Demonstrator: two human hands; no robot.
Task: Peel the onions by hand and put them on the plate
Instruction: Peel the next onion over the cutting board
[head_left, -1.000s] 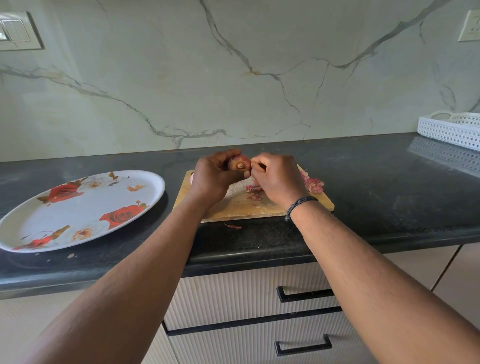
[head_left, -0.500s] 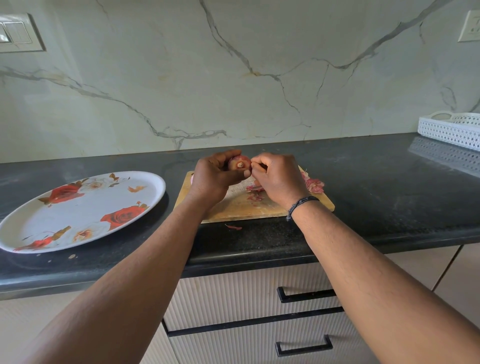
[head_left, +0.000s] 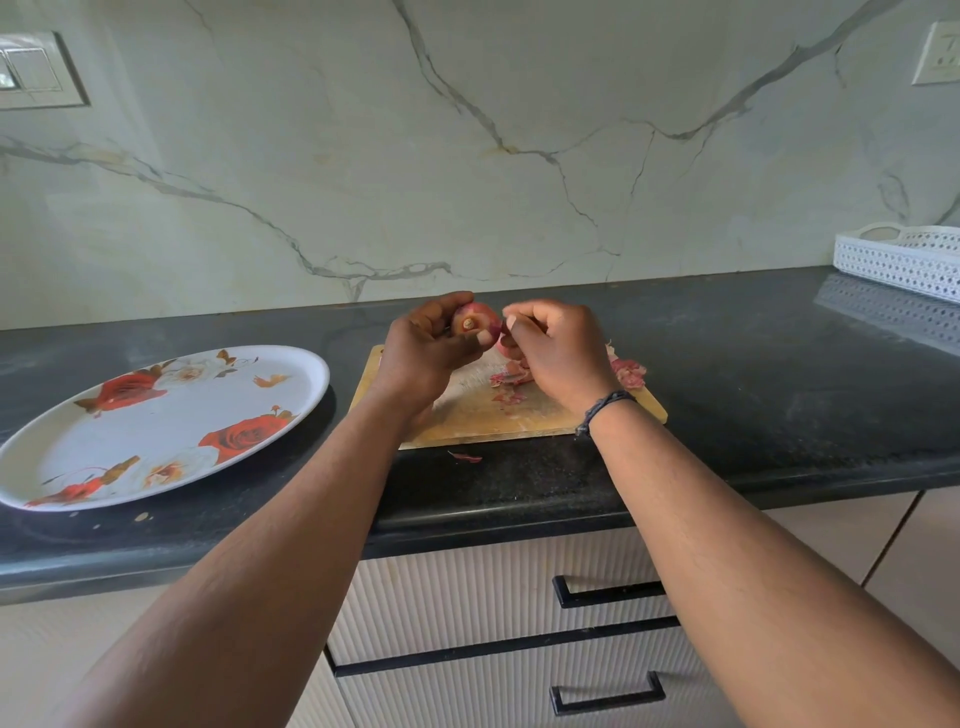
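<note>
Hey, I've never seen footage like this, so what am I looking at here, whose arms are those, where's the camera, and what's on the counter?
There is no machine here: these are a person's two bare arms, filmed by one wide-angle camera worn on their head, looking forward and down. The left hand grips a small reddish onion, its pale end facing the camera. The right hand, with a dark band at the wrist, pinches at the onion's skin. Below them a wooden cutting board lies on the dark counter, with pink peel scraps on it. One peel scrap lies on the counter just in front of the board. To the left sits a rose-patterned plate with no onion on it. A white perforated tray stands far right.
</note>
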